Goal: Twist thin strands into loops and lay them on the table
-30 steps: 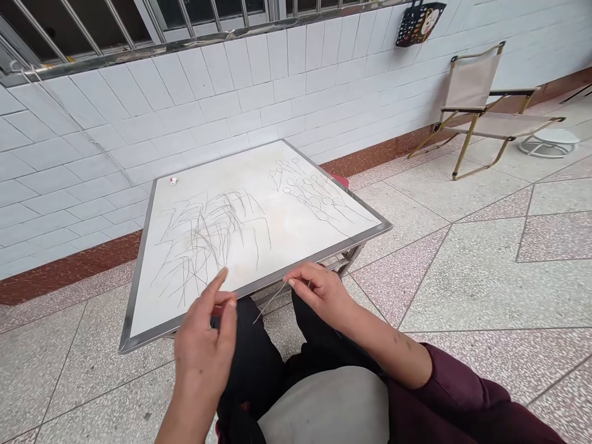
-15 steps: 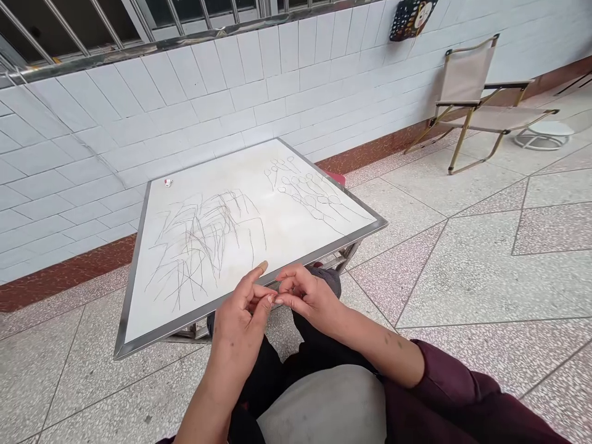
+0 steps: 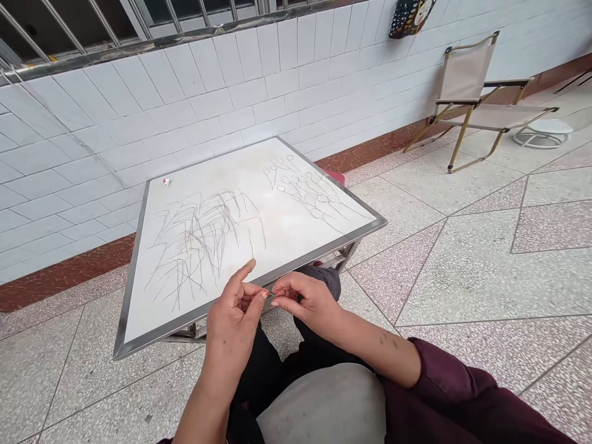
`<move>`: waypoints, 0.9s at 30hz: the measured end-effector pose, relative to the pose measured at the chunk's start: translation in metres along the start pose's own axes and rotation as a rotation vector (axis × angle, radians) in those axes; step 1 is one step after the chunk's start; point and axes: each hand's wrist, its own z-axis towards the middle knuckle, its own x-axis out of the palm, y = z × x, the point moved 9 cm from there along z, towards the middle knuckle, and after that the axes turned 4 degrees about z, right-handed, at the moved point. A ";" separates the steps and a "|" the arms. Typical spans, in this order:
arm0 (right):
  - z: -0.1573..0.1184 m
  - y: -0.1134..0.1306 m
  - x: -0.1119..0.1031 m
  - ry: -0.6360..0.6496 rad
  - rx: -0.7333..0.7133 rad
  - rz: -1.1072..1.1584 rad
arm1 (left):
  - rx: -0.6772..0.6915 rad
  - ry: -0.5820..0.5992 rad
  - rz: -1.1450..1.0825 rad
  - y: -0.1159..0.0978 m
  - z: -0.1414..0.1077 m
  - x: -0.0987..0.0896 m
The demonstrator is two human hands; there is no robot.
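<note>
My left hand is closed in a pinch on one end of a thin wire-like strand, its index finger pointing up and away. Just to the right, my right hand has curled fingers around the strand's other end; the exact contact is too small to make out. Both hands are over my lap at the near edge of the white table. On the table's left half lies a loose tangle of thin dark strands. Several strands with a loop at one end lie spread on the right half.
A small white-and-red item sits at the table's far left corner. White tiled wall rises behind it, under a barred window. A folding chair and a round stool stand right. A dark basket hangs on the wall.
The fingertips of my two hands have drawn slightly apart, and the strand between them now shows. My left hand has shifted a little left, its index finger rising.
</note>
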 end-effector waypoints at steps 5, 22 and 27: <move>0.000 0.001 0.005 -0.001 0.018 0.080 | -0.021 -0.009 -0.003 0.001 0.000 -0.003; -0.014 -0.034 0.048 0.159 0.563 0.783 | -0.058 0.025 0.080 0.010 0.003 -0.002; -0.015 -0.038 0.051 0.167 0.575 0.813 | -0.089 0.071 0.112 0.015 0.006 -0.002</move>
